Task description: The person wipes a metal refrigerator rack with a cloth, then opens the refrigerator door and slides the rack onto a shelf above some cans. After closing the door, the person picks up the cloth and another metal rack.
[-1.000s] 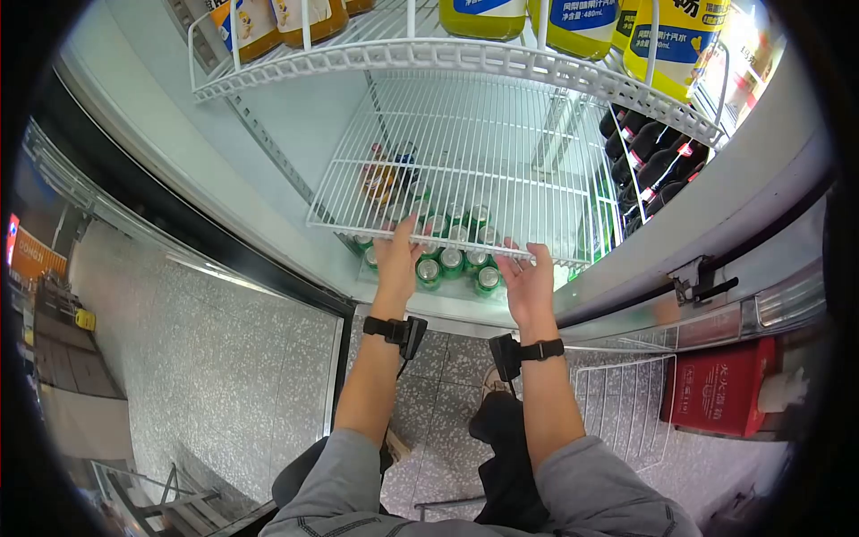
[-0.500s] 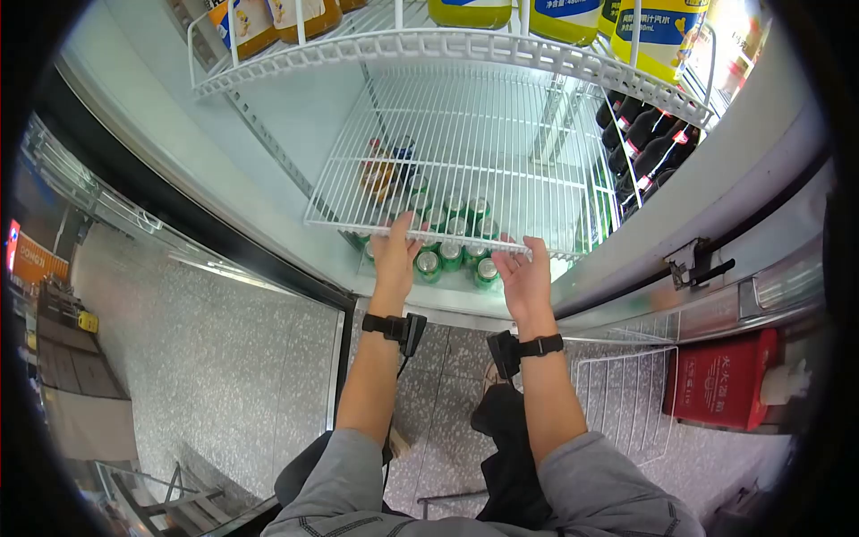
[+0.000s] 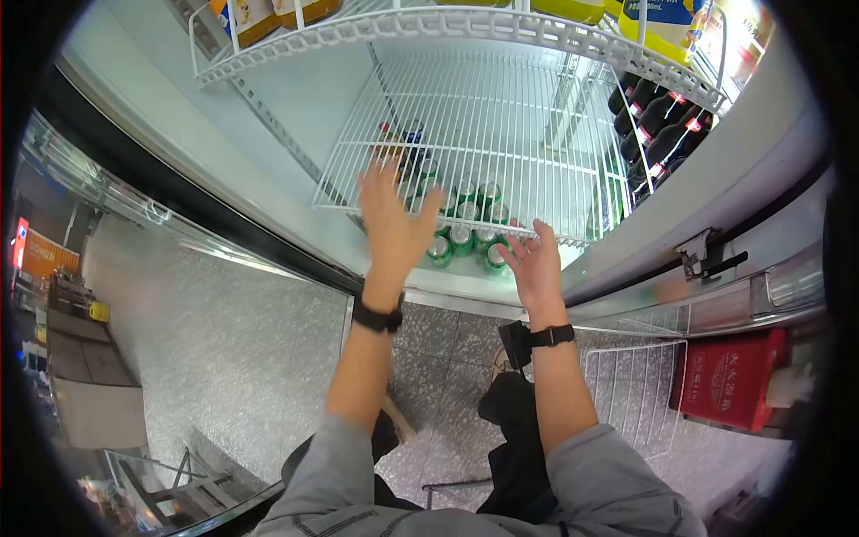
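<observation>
A white wire shelf [image 3: 465,134] sits inside the refrigerated cabinet. My left hand [image 3: 391,224] is raised over its front left part, fingers spread, with nothing in it. At the front edge, further right, is my right hand [image 3: 538,268], palm up, with loosely bent fingers apart and the thumb tip right at the wires. Under the shelf stand several green cans [image 3: 461,237], partly hidden by the wires and my left hand. Small bottles with orange and blue labels [image 3: 412,134] show behind them. Each wrist wears a black strap.
Above, a white shelf rim [image 3: 447,25] holds yellow and orange drink bottles [image 3: 667,31]. Dark bottles [image 3: 658,125] lie stacked at the right. The open glass door [image 3: 224,242] is on my left. On the floor at right are a wire rack [image 3: 631,394] and a red box [image 3: 729,380].
My left hand has left the shelf's front edge and moved up and inward, its fingers opening. My right hand stays near the edge. The view has shifted slightly.
</observation>
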The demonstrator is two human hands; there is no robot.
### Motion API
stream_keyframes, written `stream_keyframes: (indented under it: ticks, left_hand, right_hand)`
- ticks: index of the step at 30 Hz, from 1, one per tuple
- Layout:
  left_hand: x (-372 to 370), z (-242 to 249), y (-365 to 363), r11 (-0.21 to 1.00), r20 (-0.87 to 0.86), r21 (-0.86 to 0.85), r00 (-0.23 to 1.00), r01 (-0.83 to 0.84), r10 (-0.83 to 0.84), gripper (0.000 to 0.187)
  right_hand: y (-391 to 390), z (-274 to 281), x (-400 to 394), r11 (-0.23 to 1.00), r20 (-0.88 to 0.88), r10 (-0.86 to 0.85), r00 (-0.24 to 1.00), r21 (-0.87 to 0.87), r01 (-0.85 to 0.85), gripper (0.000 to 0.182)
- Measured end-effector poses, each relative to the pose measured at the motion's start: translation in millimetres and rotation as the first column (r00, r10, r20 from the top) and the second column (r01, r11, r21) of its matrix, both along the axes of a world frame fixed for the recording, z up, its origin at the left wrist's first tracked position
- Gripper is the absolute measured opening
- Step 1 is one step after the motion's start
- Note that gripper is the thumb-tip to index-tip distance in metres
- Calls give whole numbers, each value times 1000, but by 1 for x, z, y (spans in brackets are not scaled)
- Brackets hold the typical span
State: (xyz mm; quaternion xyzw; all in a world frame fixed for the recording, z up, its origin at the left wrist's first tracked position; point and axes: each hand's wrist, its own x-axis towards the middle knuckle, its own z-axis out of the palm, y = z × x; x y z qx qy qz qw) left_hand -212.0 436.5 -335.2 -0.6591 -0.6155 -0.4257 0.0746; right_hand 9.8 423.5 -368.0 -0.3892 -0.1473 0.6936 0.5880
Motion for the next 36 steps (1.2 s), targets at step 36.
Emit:
stream_keyframes:
  ticks: [36]
  left_hand:
    - [23,10,49,778,-59,-611,988,-146,140,53]
  right_hand:
    - [4,-2,-5,1000,87,-5,996,-20,7,40]
